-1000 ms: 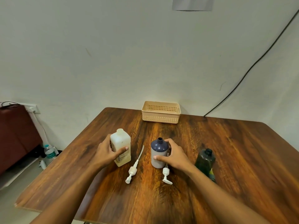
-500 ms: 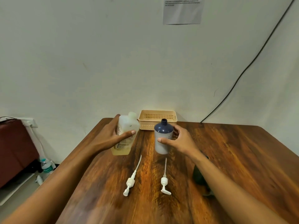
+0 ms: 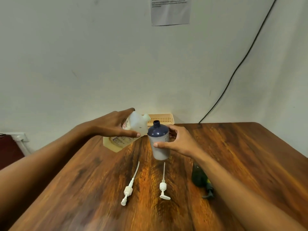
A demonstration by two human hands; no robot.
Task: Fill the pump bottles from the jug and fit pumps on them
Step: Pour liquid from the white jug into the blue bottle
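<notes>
A dark wooden table [image 3: 233,155] stands against a pale wall with a paper notice [image 3: 170,10] and a black cable [image 3: 233,75]. The left hand [image 3: 115,125] grips the translucent jug [image 3: 131,130], tilted toward the blue-topped bottle [image 3: 159,142] held aloft in the right hand [image 3: 178,140]. Two white pumps [image 3: 129,189] [image 3: 163,185] lie below. The right forearm partly hides a dark bottle [image 3: 198,177]; the jug half covers a beige basket [image 3: 162,118].
</notes>
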